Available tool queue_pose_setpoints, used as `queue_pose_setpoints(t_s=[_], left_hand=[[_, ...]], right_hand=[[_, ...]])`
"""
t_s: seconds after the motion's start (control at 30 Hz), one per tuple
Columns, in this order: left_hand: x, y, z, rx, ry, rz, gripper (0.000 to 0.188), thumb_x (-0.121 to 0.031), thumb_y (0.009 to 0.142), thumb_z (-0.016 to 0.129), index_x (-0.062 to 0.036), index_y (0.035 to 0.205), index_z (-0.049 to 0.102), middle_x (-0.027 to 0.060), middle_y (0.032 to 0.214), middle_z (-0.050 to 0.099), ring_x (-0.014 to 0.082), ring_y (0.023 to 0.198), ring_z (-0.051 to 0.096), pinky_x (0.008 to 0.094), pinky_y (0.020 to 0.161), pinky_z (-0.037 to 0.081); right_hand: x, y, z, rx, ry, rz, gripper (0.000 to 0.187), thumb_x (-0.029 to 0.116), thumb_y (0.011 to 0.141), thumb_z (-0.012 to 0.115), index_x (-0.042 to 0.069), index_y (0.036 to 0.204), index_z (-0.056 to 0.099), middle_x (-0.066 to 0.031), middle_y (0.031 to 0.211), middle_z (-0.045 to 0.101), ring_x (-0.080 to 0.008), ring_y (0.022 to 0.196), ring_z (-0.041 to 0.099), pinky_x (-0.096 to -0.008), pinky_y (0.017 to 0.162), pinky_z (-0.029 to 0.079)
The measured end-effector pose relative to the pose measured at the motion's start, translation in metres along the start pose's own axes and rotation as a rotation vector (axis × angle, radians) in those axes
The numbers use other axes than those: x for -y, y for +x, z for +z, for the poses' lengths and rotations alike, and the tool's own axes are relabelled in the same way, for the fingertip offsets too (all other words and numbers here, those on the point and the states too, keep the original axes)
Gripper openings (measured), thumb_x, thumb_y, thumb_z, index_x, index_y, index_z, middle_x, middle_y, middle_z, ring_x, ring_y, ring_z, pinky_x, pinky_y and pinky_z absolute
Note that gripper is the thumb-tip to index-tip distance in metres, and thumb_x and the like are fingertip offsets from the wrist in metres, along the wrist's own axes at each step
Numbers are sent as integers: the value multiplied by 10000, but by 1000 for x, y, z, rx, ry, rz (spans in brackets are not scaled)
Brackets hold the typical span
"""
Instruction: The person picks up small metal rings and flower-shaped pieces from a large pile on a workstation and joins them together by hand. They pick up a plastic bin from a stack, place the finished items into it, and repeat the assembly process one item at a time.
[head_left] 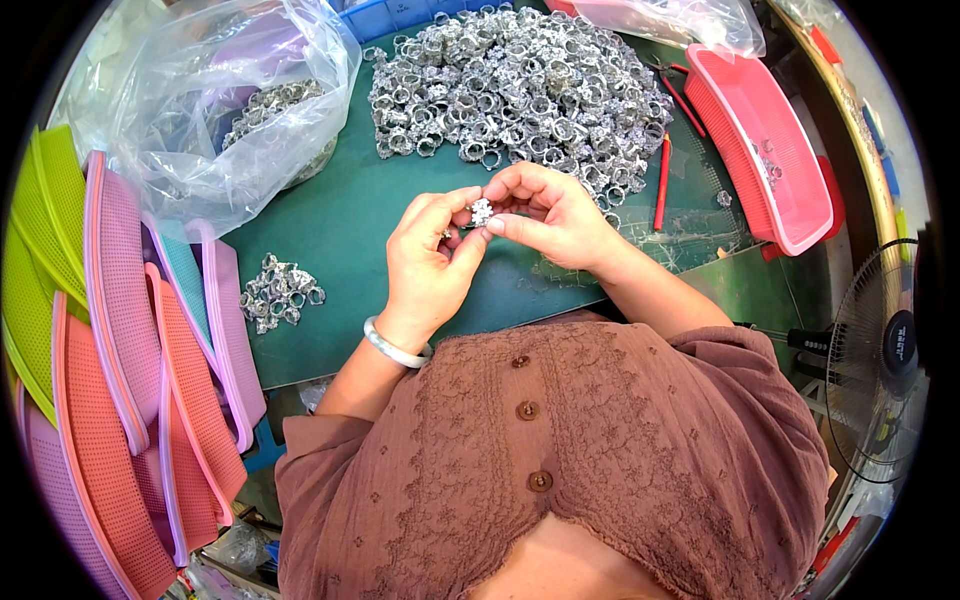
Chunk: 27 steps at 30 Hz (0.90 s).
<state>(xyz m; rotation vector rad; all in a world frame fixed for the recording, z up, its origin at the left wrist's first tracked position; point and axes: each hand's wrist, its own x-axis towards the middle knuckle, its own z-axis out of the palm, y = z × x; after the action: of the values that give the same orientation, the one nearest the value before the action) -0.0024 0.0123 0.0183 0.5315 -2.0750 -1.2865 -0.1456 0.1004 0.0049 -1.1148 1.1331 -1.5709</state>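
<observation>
Between the fingertips of both hands is a silver-coloured ring point(481, 212) with a bumpy, ornate face. My left hand point(432, 245), with a pale bangle point(396, 345) at its wrist, is closed in a pinch on the ring's left side. From the right, my right hand point(552, 220) pinches the same ring with thumb and forefinger. Just beyond the hands rises a large heap of similar rings point(520, 85) on the green work mat point(350, 220). A small cluster of rings point(280, 293) lies to the left of my left hand.
A clear plastic bag point(170, 130) with more rings stands at the far left, above stacked coloured baskets point(130, 330). Right of the heap lie a red pencil-like tool point(662, 185), red-handled pliers point(688, 105) and a pink basket point(745, 130) holding a few rings. A fan point(870, 350) stands at the right.
</observation>
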Motion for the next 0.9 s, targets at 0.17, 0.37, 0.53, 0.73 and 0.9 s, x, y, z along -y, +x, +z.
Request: queue_pose_setpoints(t_s=[0.17,0.37,0.53,0.73,0.9], left_hand=[[1,-2,-2,34,-16,-83,329,13,706,648,-32,1025,580,-13,813,492,22,635,428,143,537,366],[3,-2,-3,37,-42,-96,321,16,712,643,-24,1024,577,-14,820,487,23,650,430,143,559,375],[4,-4,-4,53,-88,-126,313,18,721,637,-19,1025,573,-18,831,482,23,669,434,143,576,378],[14,-4,-5,64,-198,-170,333,-19,714,654,-23,1034,562,-12,817,491,21,636,427,145,558,377],[12,-4,-8,102,-323,-253,377,-56,719,667,-13,1062,516,-12,812,497,14,640,428,146,557,377]], right_hand=[[-1,0,-1,-4,-16,-3,193,26,789,598,7,962,514,-35,918,561,-91,833,544,-239,754,457],[-5,0,-2,2,5,-8,188,20,795,592,5,965,514,-45,932,566,-98,852,545,-242,759,457],[-3,0,-2,-1,-14,9,180,18,800,584,5,965,514,-44,932,565,-98,858,544,-244,768,454],[-3,0,-2,1,-8,9,180,15,800,582,4,966,516,-42,930,564,-97,864,542,-245,772,452],[-1,-1,-1,-11,-31,12,182,14,795,586,5,966,522,-40,929,563,-93,857,541,-240,766,448]])
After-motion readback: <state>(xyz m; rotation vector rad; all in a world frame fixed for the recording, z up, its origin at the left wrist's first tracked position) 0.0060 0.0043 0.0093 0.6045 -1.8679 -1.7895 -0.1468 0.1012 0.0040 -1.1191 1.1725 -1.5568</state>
